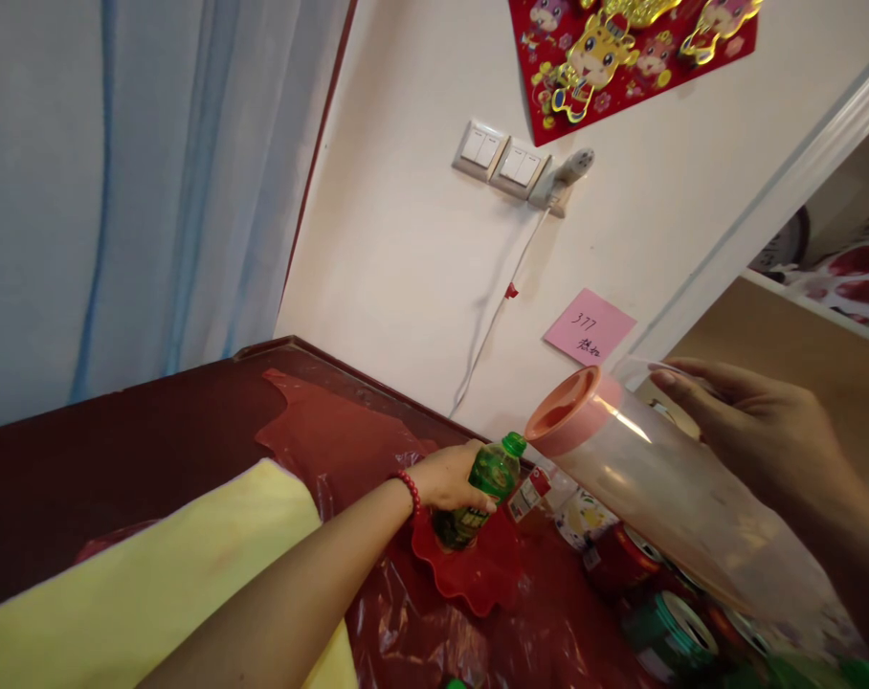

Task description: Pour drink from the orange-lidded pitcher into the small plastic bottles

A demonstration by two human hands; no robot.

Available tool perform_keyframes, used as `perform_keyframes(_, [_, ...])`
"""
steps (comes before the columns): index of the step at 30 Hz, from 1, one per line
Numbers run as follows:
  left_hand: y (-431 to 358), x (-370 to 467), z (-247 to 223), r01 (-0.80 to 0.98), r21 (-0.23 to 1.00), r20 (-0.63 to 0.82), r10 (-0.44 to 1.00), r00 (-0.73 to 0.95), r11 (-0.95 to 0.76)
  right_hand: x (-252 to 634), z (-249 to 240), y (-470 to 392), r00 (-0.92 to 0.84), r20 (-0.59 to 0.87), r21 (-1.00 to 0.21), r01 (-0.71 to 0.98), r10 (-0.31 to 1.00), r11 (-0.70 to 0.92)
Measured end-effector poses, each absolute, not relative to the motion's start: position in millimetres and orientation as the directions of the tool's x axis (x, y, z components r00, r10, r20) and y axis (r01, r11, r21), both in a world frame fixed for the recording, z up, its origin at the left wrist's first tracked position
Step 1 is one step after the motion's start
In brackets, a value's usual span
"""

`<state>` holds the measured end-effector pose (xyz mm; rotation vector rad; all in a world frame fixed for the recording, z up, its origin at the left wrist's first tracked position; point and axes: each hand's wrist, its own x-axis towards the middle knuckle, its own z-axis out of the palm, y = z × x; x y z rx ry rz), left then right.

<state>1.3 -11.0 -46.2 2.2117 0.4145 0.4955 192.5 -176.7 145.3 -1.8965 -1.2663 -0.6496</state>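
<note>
My left hand [445, 480] is wrapped round a green plastic bottle [496, 467], whose cap is off. The bottle stands in a red wavy-edged dish [470, 574] on the dark red table. My right hand [757, 421] grips the handle of a large clear pitcher [664, 478] with a pink rim. The pitcher is tilted to the left, and its spout is right beside the bottle's mouth. Whether any liquid is flowing between them I cannot tell.
Several drink cans, among them a green can [671, 632] and a red can [625, 555], stand below the pitcher. A yellow cloth [190, 545] and a red plastic bag [334, 421] lie on the table [119, 450]. A white cord [488, 330] hangs along the wall.
</note>
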Motion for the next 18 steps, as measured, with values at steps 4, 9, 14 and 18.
perform_keyframes(4, [-10.0,1.8,-48.2,0.117,0.779,0.222,0.445,0.868,-0.616,189.5,146.2,-175.5,0.456,0.708,-0.391,0.889,0.540,-0.238])
perform_keyframes(9, [-9.5,2.4,-48.6,0.119,0.776,0.222,0.444,0.868,-0.619,186.5,147.5,-176.6,0.478,0.695,-0.416,0.876,0.537,-0.243])
perform_keyframes(14, [-9.9,2.9,-49.2,0.106,0.780,0.231,0.441,0.867,-0.617,187.6,147.8,-177.0,0.485,0.685,-0.415,0.873,0.544,-0.256])
perform_keyframes(18, [-9.8,3.5,-50.0,0.106,0.785,0.227,0.443,0.867,-0.610,188.5,147.4,-175.3,0.489,0.686,-0.414,0.871,0.539,-0.264])
